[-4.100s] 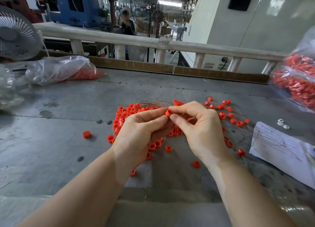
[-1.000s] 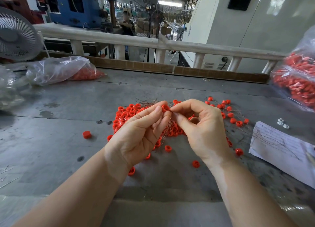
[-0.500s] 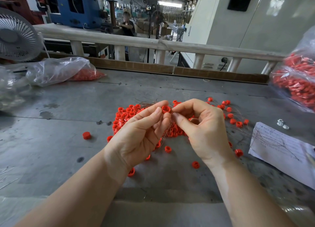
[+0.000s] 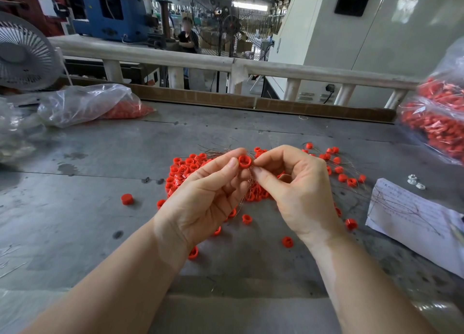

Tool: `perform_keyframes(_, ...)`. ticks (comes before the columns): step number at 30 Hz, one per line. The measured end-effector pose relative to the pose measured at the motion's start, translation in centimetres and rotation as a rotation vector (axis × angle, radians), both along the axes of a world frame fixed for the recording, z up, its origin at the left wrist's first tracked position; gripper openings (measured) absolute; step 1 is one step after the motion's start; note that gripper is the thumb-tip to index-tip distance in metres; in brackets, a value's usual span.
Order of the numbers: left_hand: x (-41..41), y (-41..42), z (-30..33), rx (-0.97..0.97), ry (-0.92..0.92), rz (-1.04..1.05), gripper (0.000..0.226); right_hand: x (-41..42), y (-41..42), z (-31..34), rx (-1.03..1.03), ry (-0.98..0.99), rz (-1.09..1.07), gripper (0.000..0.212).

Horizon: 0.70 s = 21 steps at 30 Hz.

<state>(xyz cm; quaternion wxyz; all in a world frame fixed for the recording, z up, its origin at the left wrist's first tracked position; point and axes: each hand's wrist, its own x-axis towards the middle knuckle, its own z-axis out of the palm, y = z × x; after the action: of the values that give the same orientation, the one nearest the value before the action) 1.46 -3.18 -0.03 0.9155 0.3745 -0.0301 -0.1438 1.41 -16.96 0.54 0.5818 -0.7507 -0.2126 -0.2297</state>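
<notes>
Red cap [image 4: 244, 161], its open mouth facing near, sat pinched by the left hand [image 4: 206, 200] above the pile [image 4: 185, 168], with the right hand [image 4: 298, 190] just right of it pinching thin wire [image 4: 247, 185] beneath its rim.

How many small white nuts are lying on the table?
3 white nuts, clustered at the table's right, just beyond the paper: one farthest, one just nearer, one to their right. Others may be hidden.

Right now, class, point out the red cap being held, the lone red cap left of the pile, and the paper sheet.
held red cap [image 4: 244, 161]: head view, its open mouth.
lone red cap [image 4: 126, 197]: head view, its top.
paper sheet [image 4: 416, 225]: head view, its middle.
</notes>
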Motion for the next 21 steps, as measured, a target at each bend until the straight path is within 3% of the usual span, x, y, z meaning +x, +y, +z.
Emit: perform_keyframes(21, -0.18, -0.14, 0.36, -0.083, 0.009, -0.044, 0.025, 0.23, -0.19, -0.08, 0.105, 0.109, 0.038, 0.025)
